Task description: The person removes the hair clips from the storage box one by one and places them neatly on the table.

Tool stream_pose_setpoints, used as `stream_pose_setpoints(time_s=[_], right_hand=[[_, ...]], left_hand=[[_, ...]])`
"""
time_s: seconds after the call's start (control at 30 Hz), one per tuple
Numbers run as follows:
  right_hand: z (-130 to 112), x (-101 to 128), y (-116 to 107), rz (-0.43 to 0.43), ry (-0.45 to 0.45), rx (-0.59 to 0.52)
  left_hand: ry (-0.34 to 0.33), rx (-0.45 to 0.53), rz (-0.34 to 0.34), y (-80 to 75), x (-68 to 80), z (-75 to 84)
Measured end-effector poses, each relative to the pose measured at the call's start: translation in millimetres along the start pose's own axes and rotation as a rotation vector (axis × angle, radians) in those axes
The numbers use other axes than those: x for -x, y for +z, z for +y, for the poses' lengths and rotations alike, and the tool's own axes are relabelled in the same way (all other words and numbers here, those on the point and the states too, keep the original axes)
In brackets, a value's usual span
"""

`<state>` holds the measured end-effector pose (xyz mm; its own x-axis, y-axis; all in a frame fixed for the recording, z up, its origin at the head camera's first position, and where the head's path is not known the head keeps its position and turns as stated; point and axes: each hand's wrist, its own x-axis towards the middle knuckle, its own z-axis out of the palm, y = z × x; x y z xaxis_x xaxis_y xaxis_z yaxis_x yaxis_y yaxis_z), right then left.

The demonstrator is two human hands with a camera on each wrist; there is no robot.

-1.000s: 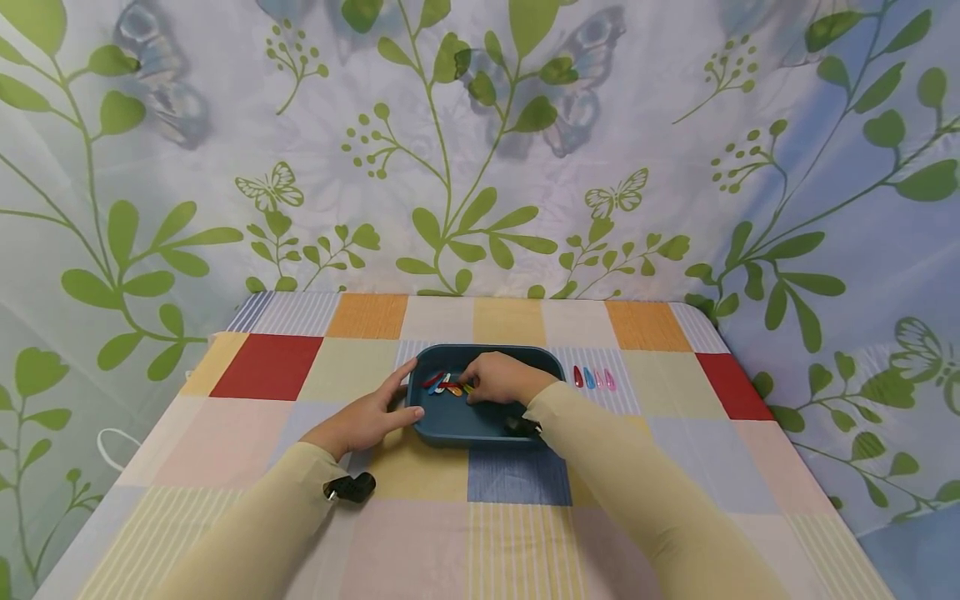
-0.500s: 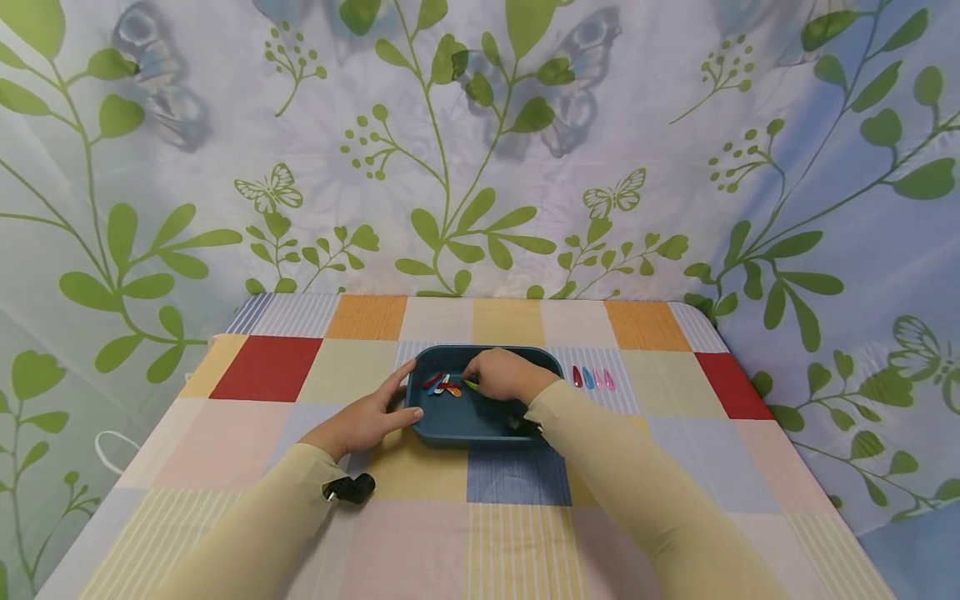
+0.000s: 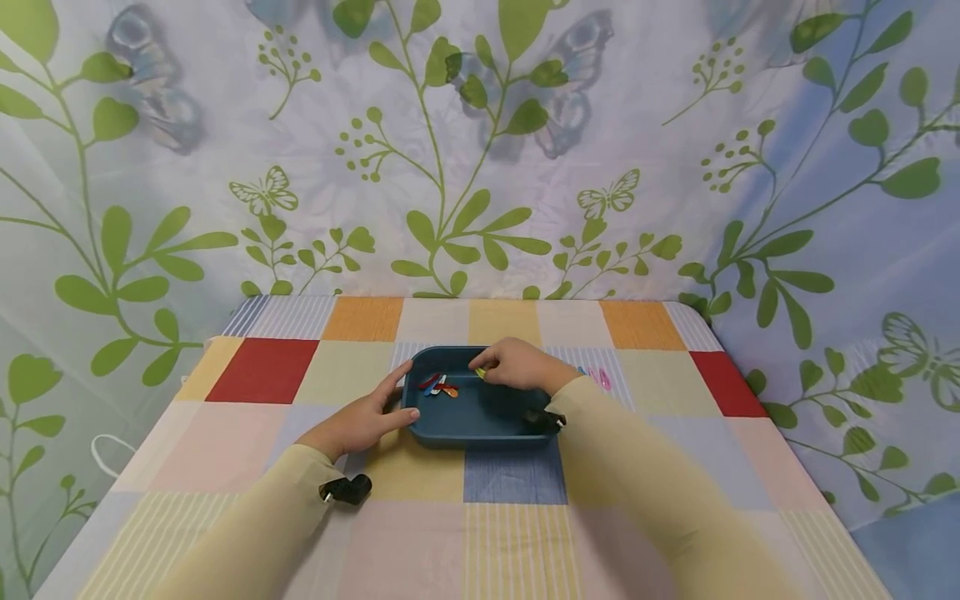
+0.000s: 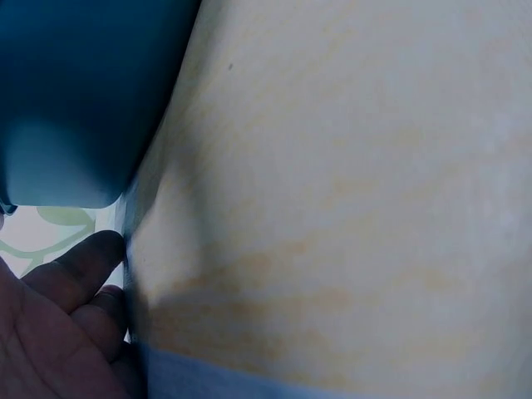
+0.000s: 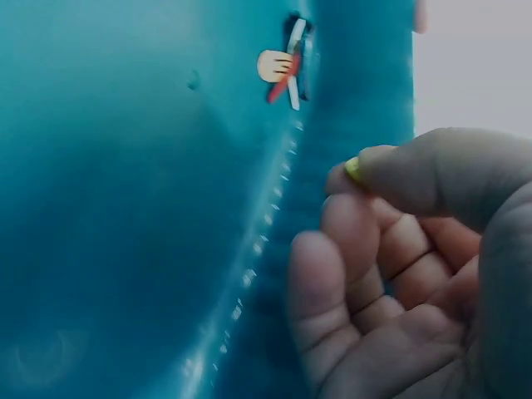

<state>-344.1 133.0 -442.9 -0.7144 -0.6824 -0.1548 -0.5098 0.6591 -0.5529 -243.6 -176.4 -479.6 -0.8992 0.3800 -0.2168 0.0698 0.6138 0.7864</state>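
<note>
My right hand (image 3: 519,365) is over the right part of a dark blue tray (image 3: 444,427) and pinches a yellow hair clip (image 3: 481,374) between thumb and forefinger. In the right wrist view only a small tip of that yellow clip (image 5: 353,169) shows. A loose pile of hair clips (image 3: 441,387), red, blue, white and orange, lies in the tray's left half. Along the tray's left side, my left hand (image 3: 358,422) rests with fingers spread, touching the rim. The left wrist view has part of the left hand (image 4: 66,316) beside the tray's outer wall (image 4: 75,108).
Right of the tray, pink and blue hair clips (image 3: 604,379) lie in a row on the patchwork tablecloth (image 3: 405,542), partly hidden by my right wrist. A patterned curtain (image 3: 337,125) hangs behind the table. A white cable (image 3: 112,454) loops at the left edge.
My right hand has drawn the yellow clip away from the pile, rising slightly and shifting right. It now covers part of the clip row. The left hand stays at the rim.
</note>
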Motion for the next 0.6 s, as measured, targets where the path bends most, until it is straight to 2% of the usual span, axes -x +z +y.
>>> stream_pose_setpoints(time_s=[0.3,0.43,0.6], right_hand=[[9,37,-29,0.145,0.084,-0.193],[23,57,-41,0.198,0.128,-0.233],[47,84,-51,0.260,0.195,-0.224]], left_hand=[[0.001,0.003,-0.007,0.7,-1.2,-1.2],[-0.004,-0.007,-0.007,0.0,-1.4,-1.9],[-0.010,-0.010,-0.007,-0.6,-1.0,-2.8]])
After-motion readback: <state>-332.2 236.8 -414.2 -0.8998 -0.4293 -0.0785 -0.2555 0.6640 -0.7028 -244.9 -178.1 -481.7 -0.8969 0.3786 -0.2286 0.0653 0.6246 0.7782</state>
